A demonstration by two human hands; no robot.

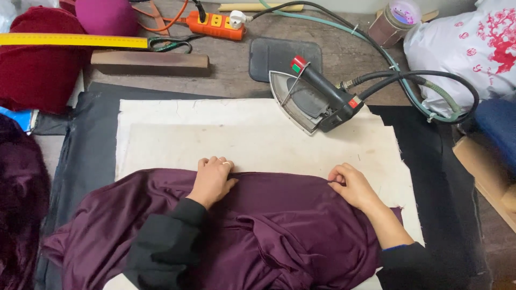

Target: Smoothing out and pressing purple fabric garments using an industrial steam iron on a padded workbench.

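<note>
Hands (212, 180) on purple fabric (279, 225)

— What lies far of the pad?

— A steam iron (314, 102) rests on its side at the far edge of the cream pressing cloth (258, 139), hoses (430, 80) trailing right. A grey mat (285, 56) sits just beyond it.

— Far left?

— A yellow ruler (72, 40), scissors (169, 44), a wooden block (149, 63) and an orange power strip (215, 25). Red fabric (37, 64) is heaped at the left edge.

— Right side?

— A white bag with red print (473, 48).
</note>
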